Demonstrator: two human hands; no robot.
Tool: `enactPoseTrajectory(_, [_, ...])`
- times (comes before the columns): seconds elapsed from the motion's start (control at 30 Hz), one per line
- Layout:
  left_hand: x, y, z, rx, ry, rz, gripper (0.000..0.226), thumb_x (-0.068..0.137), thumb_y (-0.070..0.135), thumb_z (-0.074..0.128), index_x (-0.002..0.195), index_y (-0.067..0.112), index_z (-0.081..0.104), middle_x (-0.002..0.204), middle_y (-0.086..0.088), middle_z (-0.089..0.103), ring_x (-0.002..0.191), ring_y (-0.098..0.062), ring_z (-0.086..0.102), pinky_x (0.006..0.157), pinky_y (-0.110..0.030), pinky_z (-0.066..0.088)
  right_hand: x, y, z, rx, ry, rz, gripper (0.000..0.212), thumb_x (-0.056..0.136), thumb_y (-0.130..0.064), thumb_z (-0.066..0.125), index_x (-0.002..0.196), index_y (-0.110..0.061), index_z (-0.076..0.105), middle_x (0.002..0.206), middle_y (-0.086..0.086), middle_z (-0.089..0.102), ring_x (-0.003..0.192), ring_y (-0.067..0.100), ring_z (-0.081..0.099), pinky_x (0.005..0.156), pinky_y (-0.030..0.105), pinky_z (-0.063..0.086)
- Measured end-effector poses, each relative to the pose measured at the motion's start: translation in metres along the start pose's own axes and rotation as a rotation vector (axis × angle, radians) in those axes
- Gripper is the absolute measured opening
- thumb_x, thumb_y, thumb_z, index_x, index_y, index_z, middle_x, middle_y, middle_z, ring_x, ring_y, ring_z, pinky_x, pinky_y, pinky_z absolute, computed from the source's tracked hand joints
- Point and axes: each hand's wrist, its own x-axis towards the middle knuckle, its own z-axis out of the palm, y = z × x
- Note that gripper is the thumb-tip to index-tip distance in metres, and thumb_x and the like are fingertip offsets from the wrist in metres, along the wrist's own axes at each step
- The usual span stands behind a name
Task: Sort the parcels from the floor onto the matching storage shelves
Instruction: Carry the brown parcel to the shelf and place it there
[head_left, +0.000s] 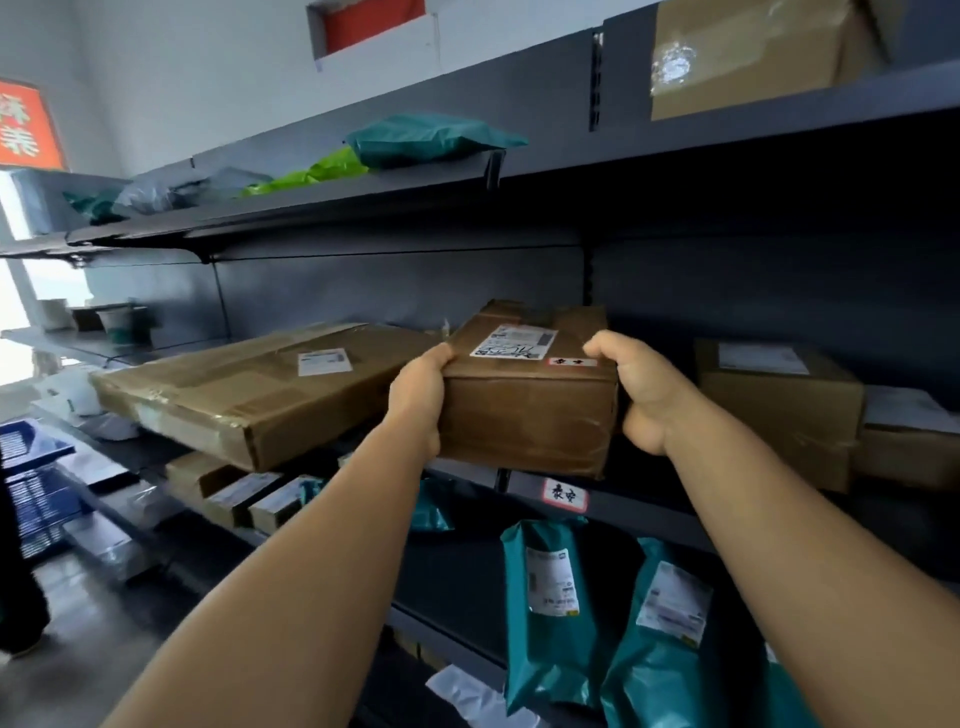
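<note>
A brown cardboard parcel with a white shipping label and a small red-edged tag on top is held at the front edge of the middle shelf. My left hand grips its left side and my right hand grips its right side. The parcel's far end reaches over the shelf, and its near face hangs past the edge. A red-bordered label with handwritten characters is stuck on the shelf edge right below the parcel.
A long flat carton lies to the left on the same shelf and a brown box to the right. Teal mailer bags stand on the shelf below. Soft bags lie on the upper shelf. Blue crates stand at far left.
</note>
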Motion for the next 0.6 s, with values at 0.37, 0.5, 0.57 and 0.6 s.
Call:
enactPoseTrajectory(0.37, [0.056,-0.019,0.004,0.031,-0.153,-0.015,0.056,0.088,0.060,0.051,0.132,0.027,0.056,0.117,-0.009,0.066,0.098,-0.030,0.065,0.087,-0.044,0.055,0.033,0.018,0.023,-0.263,0.418,0.073,0.078,0.088,-0.064,0.050,0.149,-0.018,0.037,0.152,0.009,0.044,0.132,0.032,0.047,0.109,0.048,0.039])
enactPoseTrajectory(0.5, [0.065,-0.017,-0.003,0.134,-0.141,0.053,0.068,0.088,0.070,0.037,0.138,0.026,0.052,0.128,-0.007,0.060,0.109,-0.029,0.058,0.099,-0.047,0.048,0.033,0.020,0.041,-0.301,0.541,0.074,0.079,0.088,-0.069,0.042,0.149,-0.019,0.037,0.154,0.008,0.041,0.135,0.032,0.043,0.104,0.044,0.039])
enactPoseTrajectory(0.57, [0.065,-0.014,-0.005,0.187,-0.125,0.092,0.071,0.091,0.069,0.032,0.141,0.022,0.049,0.136,-0.007,0.056,0.117,-0.029,0.054,0.101,-0.044,0.046,0.031,0.020,0.045,-0.307,0.573,0.076,0.080,0.089,-0.070,0.040,0.149,-0.018,0.037,0.152,0.007,0.042,0.133,0.031,0.044,0.096,0.041,0.039])
enactPoseTrajectory(0.6, [0.065,-0.012,-0.006,0.201,-0.120,0.116,0.071,0.092,0.067,0.032,0.142,0.020,0.048,0.138,-0.008,0.055,0.118,-0.028,0.054,0.100,-0.042,0.046,0.030,0.019,0.046,-0.296,0.595,0.083,0.080,0.089,-0.070,0.039,0.147,-0.016,0.038,0.148,0.007,0.046,0.125,0.031,0.048,0.088,0.040,0.038])
